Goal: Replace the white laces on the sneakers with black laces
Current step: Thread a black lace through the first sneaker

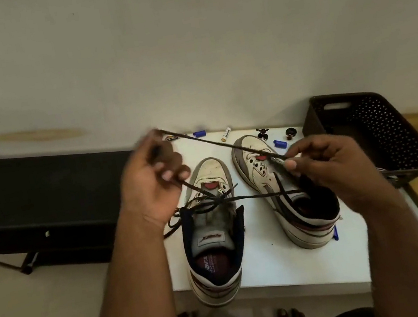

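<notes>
Two worn white sneakers stand on a white table (275, 263), toes pointing away from me. The left sneaker (213, 240) has a black lace threaded through its lower eyelets, its loose ends spread over the tongue. The right sneaker (286, 195) has empty eyelets. My left hand (153, 178), blurred, grips a long black lace (216, 144) above the table's left edge. That lace runs taut to my right hand (322, 164), which pinches it over the right sneaker. Another stretch of lace crosses both shoes near their collars.
A dark perforated basket (369, 131) stands at the table's right end. A black shoe rack (36, 192) sits to the left. Small blue caps (199, 133), a white tube (226, 133) and tiny dark figures (262, 132) lie along the table's far edge by the wall. My bare feet show below.
</notes>
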Action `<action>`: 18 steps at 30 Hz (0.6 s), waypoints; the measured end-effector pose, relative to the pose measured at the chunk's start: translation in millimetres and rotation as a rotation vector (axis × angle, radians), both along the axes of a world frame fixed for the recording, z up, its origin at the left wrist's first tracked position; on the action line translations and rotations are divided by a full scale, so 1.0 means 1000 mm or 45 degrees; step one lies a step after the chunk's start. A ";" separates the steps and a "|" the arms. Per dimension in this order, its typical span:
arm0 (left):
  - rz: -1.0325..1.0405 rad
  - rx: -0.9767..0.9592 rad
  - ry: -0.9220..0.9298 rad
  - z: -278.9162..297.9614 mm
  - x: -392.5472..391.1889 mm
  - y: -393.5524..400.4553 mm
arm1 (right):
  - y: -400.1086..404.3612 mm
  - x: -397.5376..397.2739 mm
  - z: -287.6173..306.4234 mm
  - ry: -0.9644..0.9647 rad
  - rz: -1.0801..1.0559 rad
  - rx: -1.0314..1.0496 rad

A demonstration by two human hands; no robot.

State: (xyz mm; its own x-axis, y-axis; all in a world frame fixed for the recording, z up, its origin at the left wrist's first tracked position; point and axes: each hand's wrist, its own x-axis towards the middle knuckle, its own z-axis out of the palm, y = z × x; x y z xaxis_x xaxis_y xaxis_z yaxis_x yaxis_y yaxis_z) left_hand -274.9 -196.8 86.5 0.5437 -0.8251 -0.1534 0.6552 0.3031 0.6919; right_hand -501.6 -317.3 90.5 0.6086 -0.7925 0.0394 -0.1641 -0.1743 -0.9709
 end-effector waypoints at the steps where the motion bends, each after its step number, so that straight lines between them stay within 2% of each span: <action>1: 0.223 -0.005 0.111 -0.002 0.013 0.006 | -0.004 -0.008 0.001 0.008 -0.122 -0.058; 3: 0.662 0.133 0.279 -0.011 0.038 0.019 | -0.010 -0.023 0.004 -0.067 -0.392 -0.156; 5: 1.034 0.471 0.245 -0.020 0.044 0.028 | -0.011 -0.031 0.007 -0.121 -0.531 -0.267; 7: 1.438 0.706 -0.020 -0.023 0.044 0.027 | -0.012 -0.032 0.004 -0.156 -0.579 -0.319; 8: 1.607 0.685 -0.232 -0.022 0.042 0.024 | -0.013 -0.032 0.003 -0.166 -0.606 -0.328; 10: 1.758 0.501 -0.673 -0.021 0.041 0.021 | -0.017 -0.032 -0.002 -0.131 -0.690 -0.379; 12: 1.682 0.372 -0.945 -0.024 0.038 0.016 | -0.024 -0.035 -0.009 0.031 -0.755 -0.440; 13: 1.555 0.334 -0.994 -0.024 0.034 0.013 | -0.028 -0.034 -0.013 0.213 -0.753 -0.496; 15: 1.122 0.280 -1.032 -0.019 0.020 0.005 | -0.028 -0.023 -0.021 0.587 -0.647 -0.639; 16: 0.866 0.284 -1.053 -0.014 0.011 0.002 | -0.025 -0.013 -0.025 0.608 -0.548 -0.673; 18: 0.410 0.291 -1.087 -0.007 -0.005 -0.003 | -0.005 0.017 -0.024 0.426 -0.294 -0.586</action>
State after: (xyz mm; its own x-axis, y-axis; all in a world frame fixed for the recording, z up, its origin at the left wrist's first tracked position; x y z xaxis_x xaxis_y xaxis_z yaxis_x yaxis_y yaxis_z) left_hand -279.7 -200.2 79.6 0.7440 -0.6144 0.2626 -0.1930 0.1788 0.9648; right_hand -484.3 -321.9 66.2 0.4615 -0.8525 0.2453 -0.5305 -0.4868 -0.6940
